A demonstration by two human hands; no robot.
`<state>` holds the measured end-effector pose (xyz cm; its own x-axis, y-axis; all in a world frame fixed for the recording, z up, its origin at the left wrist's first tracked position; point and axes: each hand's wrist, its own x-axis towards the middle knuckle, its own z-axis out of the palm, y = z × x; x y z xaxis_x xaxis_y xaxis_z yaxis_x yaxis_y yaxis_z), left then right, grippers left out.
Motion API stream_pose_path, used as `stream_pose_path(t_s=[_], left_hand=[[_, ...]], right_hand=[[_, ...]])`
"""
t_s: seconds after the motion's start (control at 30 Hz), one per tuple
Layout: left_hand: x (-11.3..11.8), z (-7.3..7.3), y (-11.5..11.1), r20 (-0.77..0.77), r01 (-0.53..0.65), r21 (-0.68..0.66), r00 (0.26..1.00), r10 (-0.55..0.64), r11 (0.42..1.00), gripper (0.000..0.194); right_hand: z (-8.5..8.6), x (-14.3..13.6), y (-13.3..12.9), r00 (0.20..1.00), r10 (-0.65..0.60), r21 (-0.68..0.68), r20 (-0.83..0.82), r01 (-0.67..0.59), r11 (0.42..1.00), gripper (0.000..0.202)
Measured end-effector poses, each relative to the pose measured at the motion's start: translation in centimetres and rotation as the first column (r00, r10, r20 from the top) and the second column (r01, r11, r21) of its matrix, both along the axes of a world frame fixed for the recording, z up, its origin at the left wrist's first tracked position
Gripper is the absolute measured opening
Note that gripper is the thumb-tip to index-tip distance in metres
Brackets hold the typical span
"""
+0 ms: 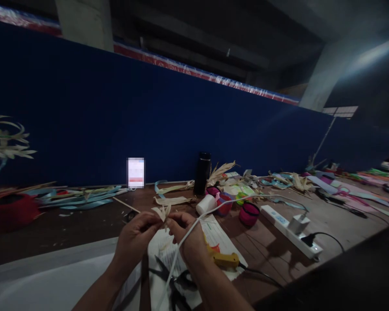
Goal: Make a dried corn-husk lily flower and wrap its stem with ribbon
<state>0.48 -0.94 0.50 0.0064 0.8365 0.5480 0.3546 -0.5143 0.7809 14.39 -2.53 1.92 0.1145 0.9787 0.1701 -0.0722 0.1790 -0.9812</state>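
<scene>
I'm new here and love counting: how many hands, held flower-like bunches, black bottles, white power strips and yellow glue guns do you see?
Hands: 2 (left hand, right hand)
Flower-like bunch: 1
Black bottle: 1
White power strip: 1
Yellow glue gun: 1
Total: 6

Pretty dim overall tbh, hazy glare around the light (375, 54) upper right, screen (136, 172) glowing white and pixelated, soft shadows on the bench (256, 242), edges stretched, blurry.

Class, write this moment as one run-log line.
left hand: pinching pale leafy piece | right hand: pinching same piece | beside right hand: yellow glue gun | farther right: white power strip
</scene>
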Motion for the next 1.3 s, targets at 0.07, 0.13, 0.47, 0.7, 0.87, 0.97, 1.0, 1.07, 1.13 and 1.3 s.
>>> stream_pose_path(t_s=[0.07,0.13,0.47,0.7,0.87,0.97,1.0,1.07,1.13,1.3], left_hand=[[0.1,0.1,-0.1,-0.05,-0.014,0.033,0.999,0.016,0.999,0.01],[0.1,0.1,-0.3,-0.09,-0.023,0.061,0.996,0.029,0.998,0.011],[0.1,0.2,-0.5,-0.141,-0.106,0.137,0.982,0.126,0.985,0.011],[0.1,0.3,-0.6,-0.156,-0.114,0.153,0.978,0.138,0.982,0.012],[0.0,0.1,-0.5,-0.176,-0.116,0.157,0.974,0.143,0.981,0.012],[-0.1,0.0,-0.4,-0.16,-0.132,0.198,0.973,0.165,0.971,0.011],[-0.1,0.0,-0.4,-0.152,-0.137,0.212,0.973,0.171,0.968,0.011],[-0.2,-0.1,-0.3,-0.135,-0.144,0.231,0.975,0.178,0.962,0.011],[-0.3,-0.1,-0.4,-0.128,-0.143,0.25,0.976,0.179,0.958,0.011],[-0.5,-0.2,-0.8,-0.153,-0.135,0.344,0.968,0.198,0.929,0.01]], right_hand=[[0.1,0.0,-0.1,1.0,-0.019,0.001,0.023,0.019,1.0,0.015],[0.3,-0.1,-0.2,0.999,-0.035,0.006,0.029,0.035,0.999,0.014],[-0.4,-0.6,0.0,0.999,-0.027,0.041,-0.031,0.028,0.999,0.015],[-0.8,-0.8,0.1,0.999,-0.01,0.057,-0.038,0.013,0.998,0.014],[-0.8,-0.8,0.0,0.998,-0.008,0.042,-0.058,0.01,0.999,0.015],[-0.9,-0.7,0.1,0.999,-0.012,0.048,-0.049,0.014,0.999,0.017],[-0.8,-0.7,0.1,0.999,-0.01,0.045,-0.044,0.012,0.999,0.017],[-0.4,-0.7,-0.1,0.998,-0.001,0.028,-0.057,0.003,1.0,0.018],[0.1,-0.7,-0.4,0.995,0.012,0.008,-0.097,-0.012,1.0,0.019],[1.4,-0.6,-1.5,0.992,0.038,0.013,-0.124,-0.037,0.999,0.022]])
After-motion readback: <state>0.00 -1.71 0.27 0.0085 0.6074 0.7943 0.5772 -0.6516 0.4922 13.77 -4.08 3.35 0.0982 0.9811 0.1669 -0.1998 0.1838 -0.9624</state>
